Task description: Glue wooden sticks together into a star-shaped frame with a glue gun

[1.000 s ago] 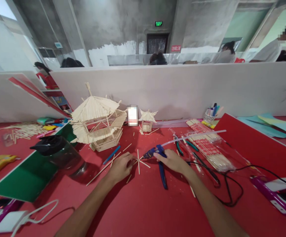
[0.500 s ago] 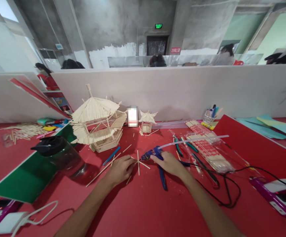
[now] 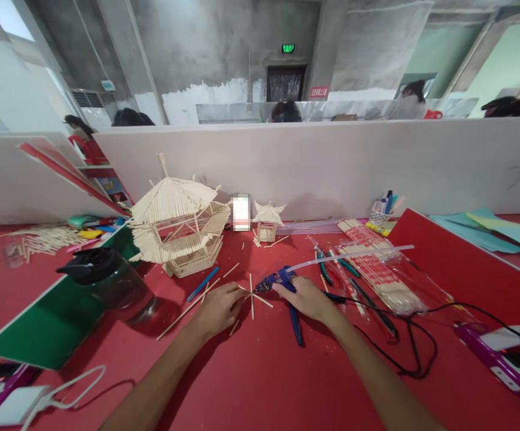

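My right hand [image 3: 305,297] is wrapped round a blue hot glue gun [image 3: 283,278] with a long clear glue stick coming out of its back. The gun's nozzle points left, at or very close to the crossing of several thin wooden sticks [image 3: 252,305] that lie in a star shape on the red table. My left hand [image 3: 222,306] is closed at the left side of the star, fingers pinched on the end of one wooden stick. Just left of that hand lie a blue stick-like piece [image 3: 203,284] and some loose wooden sticks [image 3: 188,309].
A large stick-built pavilion [image 3: 174,206] and a small one [image 3: 267,222] stand at the back. To the left is a dark bottle [image 3: 107,278] by a green board [image 3: 48,326]. Pliers [image 3: 324,267], bagged sticks [image 3: 383,275] and a black cable [image 3: 414,341] lie right.
Almost nothing differs. The glue stick's far end has shifted slightly left with the gun; both hands stay in place.
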Demonstrator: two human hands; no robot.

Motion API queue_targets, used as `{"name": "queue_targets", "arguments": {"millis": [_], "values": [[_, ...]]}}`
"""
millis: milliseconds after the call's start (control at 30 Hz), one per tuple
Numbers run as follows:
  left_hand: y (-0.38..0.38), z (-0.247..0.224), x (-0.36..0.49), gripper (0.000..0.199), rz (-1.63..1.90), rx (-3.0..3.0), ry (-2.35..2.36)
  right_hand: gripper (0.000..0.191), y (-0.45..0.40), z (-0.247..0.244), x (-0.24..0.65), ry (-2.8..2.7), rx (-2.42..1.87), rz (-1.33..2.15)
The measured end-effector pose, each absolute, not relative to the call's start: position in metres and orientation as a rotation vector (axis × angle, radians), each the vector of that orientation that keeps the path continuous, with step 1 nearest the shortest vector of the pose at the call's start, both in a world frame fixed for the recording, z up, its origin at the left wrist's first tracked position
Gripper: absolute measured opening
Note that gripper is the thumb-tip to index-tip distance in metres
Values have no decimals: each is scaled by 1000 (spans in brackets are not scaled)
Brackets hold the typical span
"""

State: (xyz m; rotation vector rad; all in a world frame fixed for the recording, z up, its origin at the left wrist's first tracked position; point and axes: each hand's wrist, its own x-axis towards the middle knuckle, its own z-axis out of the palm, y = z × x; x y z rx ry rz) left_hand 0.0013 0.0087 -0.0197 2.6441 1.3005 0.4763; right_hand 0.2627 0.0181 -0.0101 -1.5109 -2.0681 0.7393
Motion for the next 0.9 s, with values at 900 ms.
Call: {"name": "queue_targets", "arguments": {"millis": [900], "values": [[7,-19,-2,27,494,2613,1252,42,19,-10,264,-2040,-1530,776]]}}
